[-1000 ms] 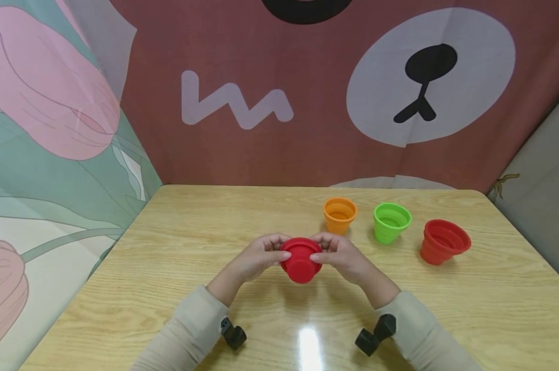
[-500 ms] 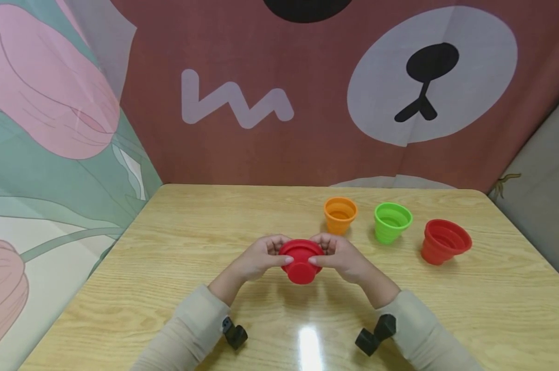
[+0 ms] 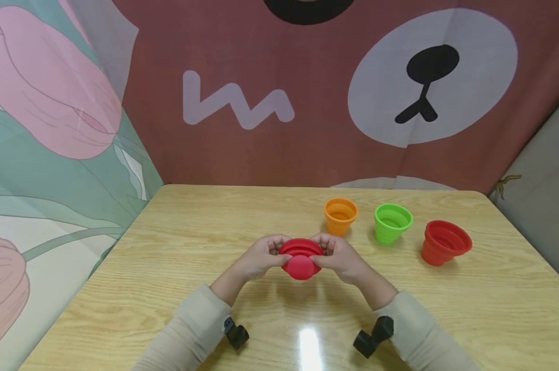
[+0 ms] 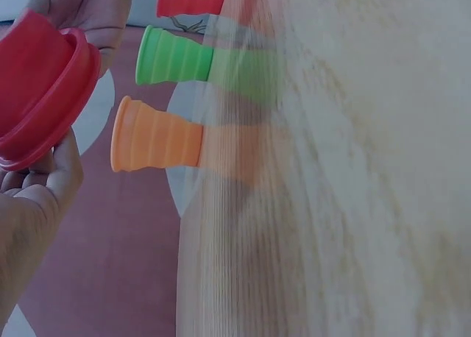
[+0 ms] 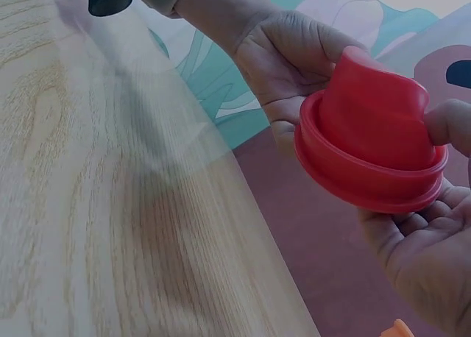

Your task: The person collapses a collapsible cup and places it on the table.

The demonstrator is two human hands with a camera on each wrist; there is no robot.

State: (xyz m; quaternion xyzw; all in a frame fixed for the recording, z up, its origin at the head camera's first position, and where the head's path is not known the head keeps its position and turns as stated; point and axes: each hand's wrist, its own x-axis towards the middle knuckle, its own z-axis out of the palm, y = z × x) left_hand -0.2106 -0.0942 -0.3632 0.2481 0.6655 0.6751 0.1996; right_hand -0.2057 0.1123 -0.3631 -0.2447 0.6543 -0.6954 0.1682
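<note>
Both hands hold a red collapsible cup [image 3: 301,269] above the middle of the table, its base facing the wearer. The left hand [image 3: 259,257] grips the left of its rim, thumb against the base wall. On the other side the right hand [image 3: 340,258] does the same, fingers behind the rim. In the right wrist view, the red cup [image 5: 379,131] is partly folded, with its base squeezed out of shape between the thumbs. The left wrist view shows the folded ring and rim of the cup [image 4: 51,94] from the side.
Three collapsible cups stand upright toward the back right of the wooden table [image 3: 205,216]: an orange cup [image 3: 339,221], a green cup [image 3: 390,226] and a larger red cup [image 3: 439,250]. A printed curtain [image 3: 260,154] hangs behind the table. Small black cameras sit at both wrists.
The held cup's base has bent and tipped upward between the thumbs, and more of the ridges below its rim show. The hands have hardly moved; the standing cups stay put.
</note>
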